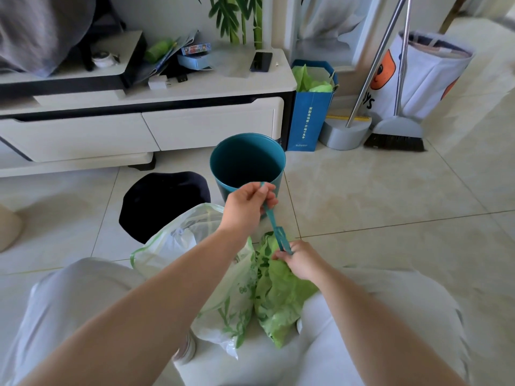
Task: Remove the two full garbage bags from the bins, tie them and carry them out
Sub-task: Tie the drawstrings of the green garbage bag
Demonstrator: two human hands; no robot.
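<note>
Two garbage bags lie on the floor between my knees: a green bag (281, 296) on the right and a clear white bag with green leaf print (223, 288) on the left, its mouth still open. My left hand (248, 204) grips the upper end of the green bag's teal drawstring (274, 224) and holds it taut. My right hand (299, 261) pinches the string's lower end at the bag's gathered neck. Behind them stand a teal bin (248, 165) with no bag in it and a black bin (161, 201).
A white TV cabinet (145, 126) runs along the back left. A blue paper bag (309, 112) with green plastic inside stands beside it, then a dustpan (344, 133), a broom (395, 135) and a white fabric hamper (418, 76). Tiled floor stretches to the right.
</note>
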